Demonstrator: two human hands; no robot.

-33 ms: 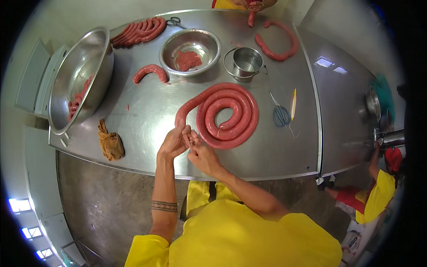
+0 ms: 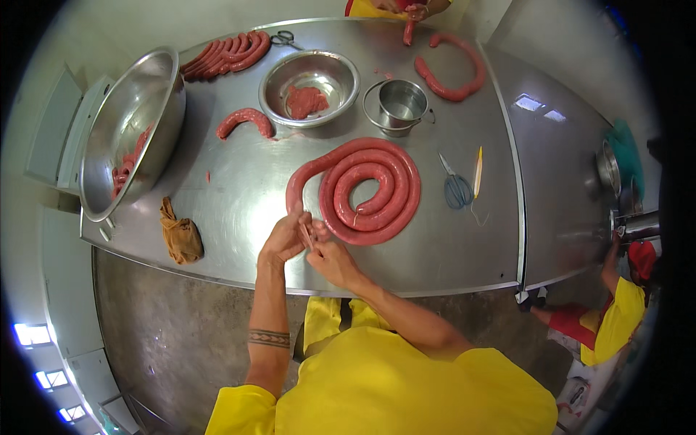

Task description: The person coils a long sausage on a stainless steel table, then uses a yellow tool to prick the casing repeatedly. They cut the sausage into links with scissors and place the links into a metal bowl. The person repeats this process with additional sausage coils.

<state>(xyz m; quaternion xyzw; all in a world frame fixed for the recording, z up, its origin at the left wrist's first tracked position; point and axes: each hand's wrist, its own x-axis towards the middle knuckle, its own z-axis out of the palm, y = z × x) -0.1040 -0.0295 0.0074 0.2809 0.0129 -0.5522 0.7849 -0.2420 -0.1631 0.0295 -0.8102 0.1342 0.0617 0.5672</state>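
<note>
A long sausage (image 2: 370,150) lies coiled in a flat spiral on the steel table. Its outer end bends down on the coil's left side to my hands. My left hand (image 2: 285,238) is closed around that end. Close against it, my right hand (image 2: 333,262) is closed on the thin, pale tail of casing (image 2: 307,235), its fingers pinched together. The fingers partly hide the tip of the sausage. To the right of the coil lie blue-handled scissors (image 2: 457,190) and a yellow, pointed tool (image 2: 478,172) with string by its lower end.
A large steel basin (image 2: 176,109) stands left, near a brown cloth (image 2: 181,239). Behind the coil are a meat bowl (image 2: 271,109), a small pail (image 2: 401,101), and a short sausage (image 2: 246,114). Linked sausages (image 2: 228,54) lie far left; another person's hands (image 2: 415,11) work opposite.
The whole view has shifted by a few pixels. Both hands keep nearly the same grip and place at the sausage end.
</note>
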